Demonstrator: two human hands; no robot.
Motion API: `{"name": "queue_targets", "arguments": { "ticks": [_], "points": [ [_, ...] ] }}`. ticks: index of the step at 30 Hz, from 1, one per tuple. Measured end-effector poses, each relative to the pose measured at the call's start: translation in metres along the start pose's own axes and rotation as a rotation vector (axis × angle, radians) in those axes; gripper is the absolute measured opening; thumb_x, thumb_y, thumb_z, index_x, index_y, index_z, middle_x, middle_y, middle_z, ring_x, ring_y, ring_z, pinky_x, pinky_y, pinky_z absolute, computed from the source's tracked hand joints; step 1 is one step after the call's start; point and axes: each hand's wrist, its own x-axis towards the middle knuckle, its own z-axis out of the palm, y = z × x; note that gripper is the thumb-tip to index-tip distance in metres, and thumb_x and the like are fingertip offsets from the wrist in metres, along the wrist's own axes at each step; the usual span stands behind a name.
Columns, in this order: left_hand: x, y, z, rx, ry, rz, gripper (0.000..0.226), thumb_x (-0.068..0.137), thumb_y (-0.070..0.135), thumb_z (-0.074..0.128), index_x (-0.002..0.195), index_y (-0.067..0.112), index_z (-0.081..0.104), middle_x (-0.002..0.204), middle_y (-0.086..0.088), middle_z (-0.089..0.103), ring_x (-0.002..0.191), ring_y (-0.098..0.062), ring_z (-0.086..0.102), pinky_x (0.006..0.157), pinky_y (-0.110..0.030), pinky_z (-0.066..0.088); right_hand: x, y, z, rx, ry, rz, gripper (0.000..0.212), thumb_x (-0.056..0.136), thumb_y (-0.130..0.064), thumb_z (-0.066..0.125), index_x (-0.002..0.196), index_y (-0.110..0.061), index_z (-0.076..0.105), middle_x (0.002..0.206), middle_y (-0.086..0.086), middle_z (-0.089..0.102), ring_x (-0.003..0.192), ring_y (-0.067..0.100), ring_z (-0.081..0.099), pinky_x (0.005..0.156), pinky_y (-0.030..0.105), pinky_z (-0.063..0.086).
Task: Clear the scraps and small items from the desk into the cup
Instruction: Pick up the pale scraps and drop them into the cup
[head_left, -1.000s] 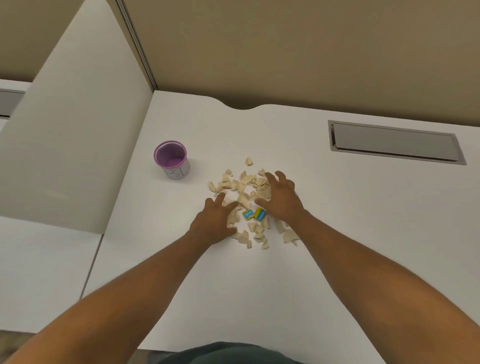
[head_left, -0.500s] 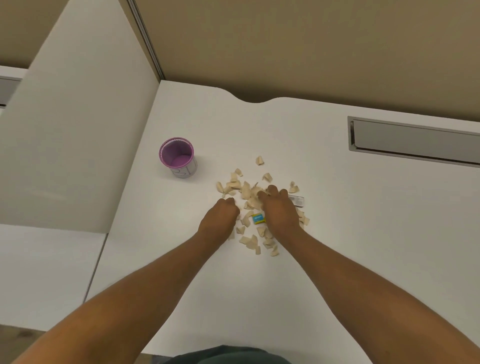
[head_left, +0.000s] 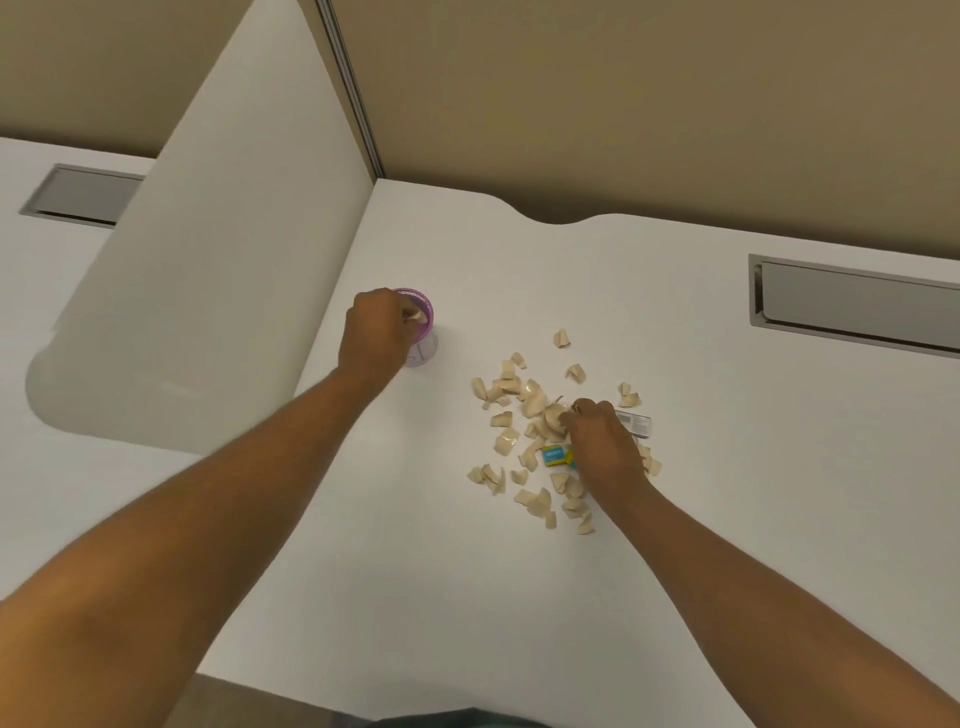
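Note:
A purple-rimmed cup (head_left: 426, 338) stands on the white desk (head_left: 415, 545) near the divider. My left hand (head_left: 376, 332) hovers over its mouth, fingers closed on beige scraps (head_left: 415, 314) that show at the fingertips. A pile of beige scraps (head_left: 524, 410) lies to the right of the cup. My right hand (head_left: 602, 441) rests on that pile, fingers curled onto scraps. A small blue and yellow item (head_left: 555, 455) lies beside the right hand, and a small silver item (head_left: 635, 422) pokes out behind it.
A white divider panel (head_left: 208, 312) rises left of the cup. A grey cable hatch (head_left: 852, 306) is set into the desk at the far right. The beige wall runs along the desk's back edge.
My left hand has left the pile and moved left to the cup with scraps in it. My right hand has stayed on the pile. The camera view has shifted left.

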Motion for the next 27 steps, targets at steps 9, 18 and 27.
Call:
{"name": "queue_targets", "arguments": {
  "ticks": [9,18,27],
  "points": [
    [0.02,0.006,-0.005,0.091,-0.141,0.002,0.031,0.085,0.014,0.072,0.116,0.012,0.075,0.116,-0.014,0.075,0.109,-0.037,0.068,0.092,-0.044,0.058,-0.001,0.004,-0.005,0.024,-0.047,-0.016,0.045,0.067,0.006,0.072,0.107,-0.014,0.068,0.11,0.003,0.058,0.103,0.024,0.052,0.069,0.035,0.05],
    [-0.05,0.004,0.018,0.004,-0.009,0.277,0.021,0.093,0.025,0.068,0.113,0.024,0.075,0.115,0.006,0.076,0.105,-0.021,0.071,0.083,-0.036,0.057,0.004,0.009,-0.013,0.246,0.004,0.059,0.036,0.085,-0.002,0.07,0.121,-0.01,0.071,0.124,0.007,0.068,0.114,0.023,0.063,0.091,0.027,0.048],
    [-0.106,-0.047,0.087,0.271,-0.436,0.31,0.06,0.101,0.046,0.053,0.156,0.022,0.043,0.171,-0.002,0.024,0.158,-0.024,0.023,0.121,-0.039,0.037,0.024,-0.043,-0.092,0.461,0.184,-0.018,0.046,0.089,0.014,0.047,0.115,-0.009,0.077,0.118,0.006,0.075,0.113,0.019,0.068,0.098,0.019,0.049]
  ]
}}
